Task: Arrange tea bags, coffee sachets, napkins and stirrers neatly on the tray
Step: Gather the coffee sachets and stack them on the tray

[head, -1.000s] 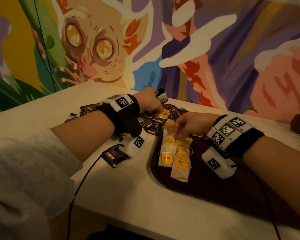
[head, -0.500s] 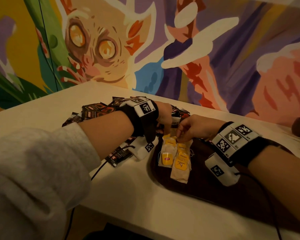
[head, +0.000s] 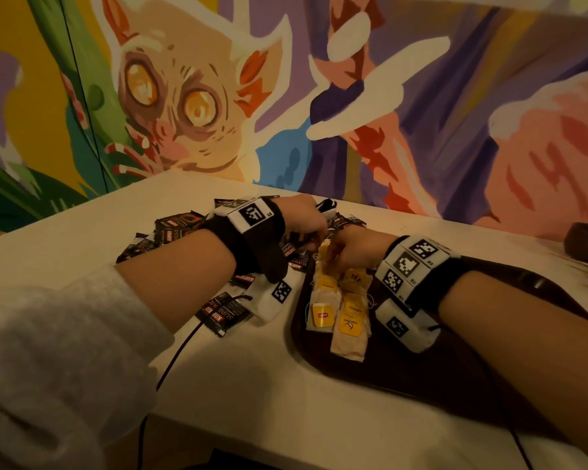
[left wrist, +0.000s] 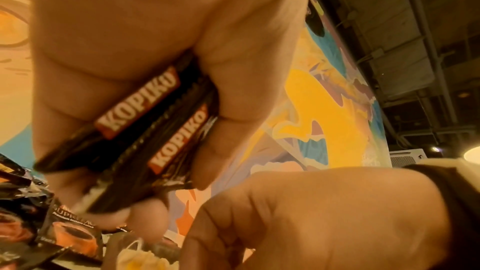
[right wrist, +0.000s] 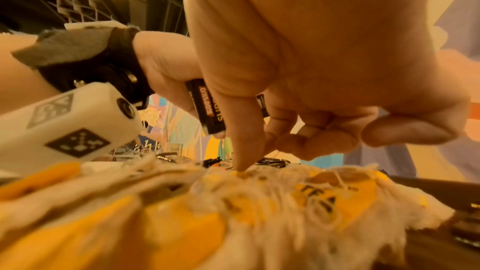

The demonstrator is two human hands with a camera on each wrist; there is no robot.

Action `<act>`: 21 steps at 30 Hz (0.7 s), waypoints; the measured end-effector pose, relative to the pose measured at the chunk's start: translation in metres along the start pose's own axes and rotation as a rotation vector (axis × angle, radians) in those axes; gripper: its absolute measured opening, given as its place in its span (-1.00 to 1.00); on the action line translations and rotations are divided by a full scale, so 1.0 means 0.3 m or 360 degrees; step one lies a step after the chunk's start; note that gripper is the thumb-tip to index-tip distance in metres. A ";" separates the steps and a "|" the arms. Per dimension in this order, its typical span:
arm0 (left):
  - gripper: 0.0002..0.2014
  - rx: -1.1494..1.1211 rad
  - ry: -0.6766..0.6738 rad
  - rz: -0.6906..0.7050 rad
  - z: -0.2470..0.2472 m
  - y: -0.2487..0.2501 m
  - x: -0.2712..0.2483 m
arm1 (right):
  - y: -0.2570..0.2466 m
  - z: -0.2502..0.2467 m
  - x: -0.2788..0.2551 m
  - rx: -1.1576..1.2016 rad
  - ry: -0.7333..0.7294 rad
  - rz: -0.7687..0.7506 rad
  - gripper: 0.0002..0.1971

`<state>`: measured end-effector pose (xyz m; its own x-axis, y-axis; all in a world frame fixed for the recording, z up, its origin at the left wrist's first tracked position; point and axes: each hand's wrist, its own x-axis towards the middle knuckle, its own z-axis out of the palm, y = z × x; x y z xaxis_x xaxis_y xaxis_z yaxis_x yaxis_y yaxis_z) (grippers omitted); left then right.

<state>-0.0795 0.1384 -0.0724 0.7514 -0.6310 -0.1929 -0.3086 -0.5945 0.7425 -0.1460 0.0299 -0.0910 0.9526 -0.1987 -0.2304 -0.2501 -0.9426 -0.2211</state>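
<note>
Left hand curled round two sachets, long axes pointing down toward the surface. Right hand curled, thumb tip touching tea bags rowed lengthwise along tray left edge.

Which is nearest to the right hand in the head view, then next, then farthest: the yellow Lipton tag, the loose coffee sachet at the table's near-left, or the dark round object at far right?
From the right hand:
1. Yellow Lipton tag, on the tea bags just below the hand, on the tray.
2. Loose coffee sachet, off the tray, to the left.
3. Dark round object, at the table's far right edge.
</note>
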 end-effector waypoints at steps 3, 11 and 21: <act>-0.93 -0.0066 -0.0060 -0.0055 -0.009 -0.019 -0.016 | 0.003 0.000 -0.004 0.0006 0.0053 0.0027 -0.67; -0.75 -0.0430 -0.0307 -0.0251 0.006 -0.033 -0.033 | 0.156 -0.060 -0.030 0.0569 0.0230 0.0353 -0.79; -0.81 -0.0650 -0.0084 -0.0058 0.013 0.021 -0.016 | 0.376 -0.102 -0.037 0.0683 0.0314 0.0903 -0.69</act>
<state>-0.0873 0.1359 -0.0692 0.7235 -0.6440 -0.2485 -0.0176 -0.3770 0.9260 -0.1793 -0.0825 -0.0844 0.6598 -0.7073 -0.2536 -0.7209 -0.5007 -0.4792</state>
